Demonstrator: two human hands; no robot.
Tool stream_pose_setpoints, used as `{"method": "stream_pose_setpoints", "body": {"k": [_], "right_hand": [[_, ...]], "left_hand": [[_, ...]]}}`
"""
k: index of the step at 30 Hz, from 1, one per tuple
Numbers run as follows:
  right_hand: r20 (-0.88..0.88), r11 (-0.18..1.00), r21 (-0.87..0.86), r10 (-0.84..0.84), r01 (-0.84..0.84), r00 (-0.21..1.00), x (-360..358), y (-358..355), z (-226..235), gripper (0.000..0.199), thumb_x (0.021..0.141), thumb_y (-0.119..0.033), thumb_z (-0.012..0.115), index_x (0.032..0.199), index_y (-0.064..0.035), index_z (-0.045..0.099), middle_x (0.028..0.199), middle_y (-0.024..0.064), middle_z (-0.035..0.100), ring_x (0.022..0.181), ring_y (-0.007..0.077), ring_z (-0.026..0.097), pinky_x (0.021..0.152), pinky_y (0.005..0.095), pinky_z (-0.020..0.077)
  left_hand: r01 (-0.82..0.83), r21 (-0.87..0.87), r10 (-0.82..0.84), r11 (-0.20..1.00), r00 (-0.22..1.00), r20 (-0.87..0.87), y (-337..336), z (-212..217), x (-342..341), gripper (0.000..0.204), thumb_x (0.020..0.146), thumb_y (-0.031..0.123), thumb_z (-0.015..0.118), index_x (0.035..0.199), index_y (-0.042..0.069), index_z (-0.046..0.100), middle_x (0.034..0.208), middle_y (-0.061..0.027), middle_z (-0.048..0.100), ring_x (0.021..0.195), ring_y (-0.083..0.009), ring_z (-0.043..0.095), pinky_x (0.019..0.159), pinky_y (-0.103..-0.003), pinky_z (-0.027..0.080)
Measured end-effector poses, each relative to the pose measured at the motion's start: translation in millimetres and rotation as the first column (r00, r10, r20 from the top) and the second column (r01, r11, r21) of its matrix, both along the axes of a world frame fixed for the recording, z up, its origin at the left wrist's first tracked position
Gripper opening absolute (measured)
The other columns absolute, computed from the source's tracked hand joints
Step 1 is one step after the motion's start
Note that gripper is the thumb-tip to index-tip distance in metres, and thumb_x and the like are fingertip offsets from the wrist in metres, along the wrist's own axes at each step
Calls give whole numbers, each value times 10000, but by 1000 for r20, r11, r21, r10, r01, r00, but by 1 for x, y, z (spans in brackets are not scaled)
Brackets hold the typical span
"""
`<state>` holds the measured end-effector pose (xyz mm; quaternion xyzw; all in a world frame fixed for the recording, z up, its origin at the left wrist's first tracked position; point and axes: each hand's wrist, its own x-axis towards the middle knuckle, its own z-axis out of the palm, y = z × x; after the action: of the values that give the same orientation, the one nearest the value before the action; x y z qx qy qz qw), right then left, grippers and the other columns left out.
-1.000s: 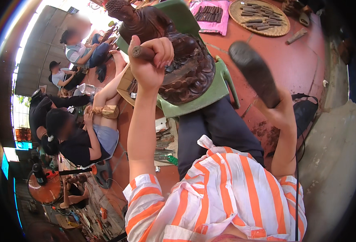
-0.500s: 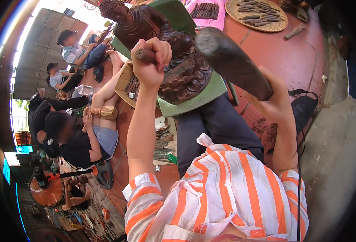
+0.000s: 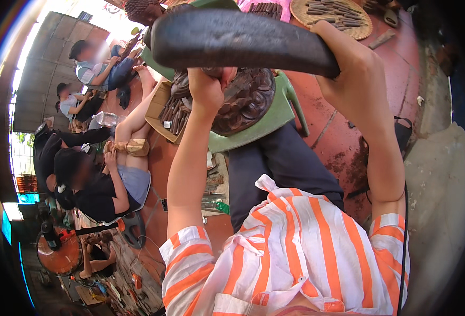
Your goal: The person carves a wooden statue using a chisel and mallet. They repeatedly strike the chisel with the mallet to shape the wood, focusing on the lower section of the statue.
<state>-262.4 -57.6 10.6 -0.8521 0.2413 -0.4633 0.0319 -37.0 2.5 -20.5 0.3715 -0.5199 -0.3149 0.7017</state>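
My right hand is wrapped round the narrow end of a dark wooden mallet, which lies sideways across the view above my left hand. Closed in a fist, my left hand grips a wood-carving chisel. The mallet covers most of its round wooden handle, and the blade is out of sight. Beneath and beside that fist is a dark carved wooden statue of a seated figure with a ridged, petal-like base. The mallet hides much of its body. The statue rests on a green plastic chair in front of my knees.
Left of the statue stands a cardboard box of tools. A round woven tray with several wooden-handled tools lies beyond, beside a pink cloth bearing more. A seated person at left holds a wooden block. A black bag lies at right.
The mallet has swung left and turned level, over my left fist, and now hides the chisel handle's end. My left fist has lowered slightly toward me.
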Motion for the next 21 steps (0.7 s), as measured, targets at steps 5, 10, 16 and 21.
{"method": "stream_pose_setpoints", "body": {"k": [5, 10, 16, 21], "right_hand": [[-41, 998, -30, -47, 46, 998, -2, -6, 4, 351, 697, -23, 647, 1028, -107, 571, 810, 116, 615, 756, 338, 615, 616, 423, 468], [-143, 992, -39, -121, 117, 982, -1, -7, 8, 451, 683, 5, 649, 1112, -107, 567, 938, 120, 640, 809, 357, 608, 651, 420, 477], [-161, 994, -51, -107, 100, 981, 2, -10, 11, 457, 696, -9, 641, 1134, -114, 567, 957, 125, 643, 829, 362, 610, 670, 420, 485], [-55, 995, -82, -69, 64, 996, 4, -7, 10, 462, 684, 0, 646, 1124, -116, 564, 938, 135, 637, 826, 365, 606, 669, 413, 484]], "left_hand": [[104, 46, -111, 994, 975, 193, -5, 3, 14, 564, 985, 452, 275, 583, 78, 400, 453, -14, 322, 382, -125, 277, 399, -246, 228], [76, 76, -83, 994, 992, 99, -9, 8, 14, 561, 981, 449, 278, 564, 86, 381, 453, -15, 314, 388, -136, 269, 406, -258, 214], [76, 106, -88, 991, 990, 106, -7, 10, 21, 555, 979, 447, 282, 571, 85, 384, 455, -12, 309, 404, -136, 291, 420, -259, 224], [120, 88, -118, 989, 993, -28, -6, 11, 19, 576, 981, 441, 266, 521, 105, 350, 476, -5, 304, 452, -137, 325, 431, -258, 246]]}}
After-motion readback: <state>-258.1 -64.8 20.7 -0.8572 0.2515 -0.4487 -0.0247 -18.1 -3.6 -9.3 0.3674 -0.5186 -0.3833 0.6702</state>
